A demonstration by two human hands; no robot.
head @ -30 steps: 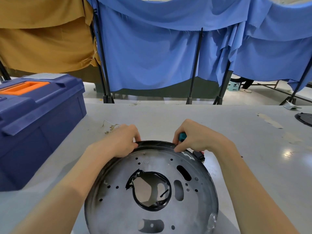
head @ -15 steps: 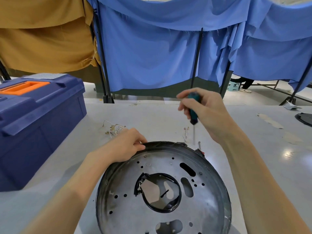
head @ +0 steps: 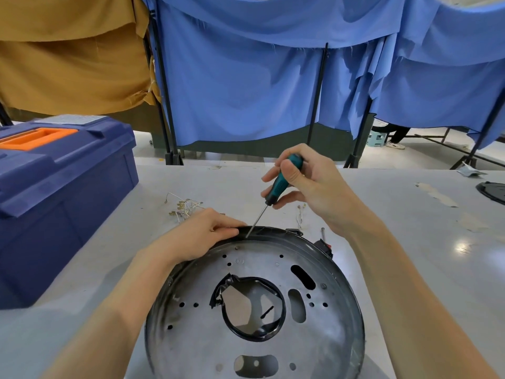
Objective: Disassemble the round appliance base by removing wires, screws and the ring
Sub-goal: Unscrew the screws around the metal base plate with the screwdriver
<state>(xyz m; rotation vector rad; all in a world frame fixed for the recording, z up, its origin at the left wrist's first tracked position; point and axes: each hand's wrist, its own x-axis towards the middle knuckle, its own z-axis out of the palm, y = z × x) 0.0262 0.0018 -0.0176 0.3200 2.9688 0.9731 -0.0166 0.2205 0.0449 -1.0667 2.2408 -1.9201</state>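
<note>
Near rim of round base (head: 191,337) cut off below, toolbox (head: 68,214) cropped left, black object (head: 492,191) cropped right

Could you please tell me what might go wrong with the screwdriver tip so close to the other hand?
The screwdriver tip meets the rim of the round base right beside the left hand; a slip could jab its fingers. Only that hand steadies the base, so prying may shift it across the table.
</note>
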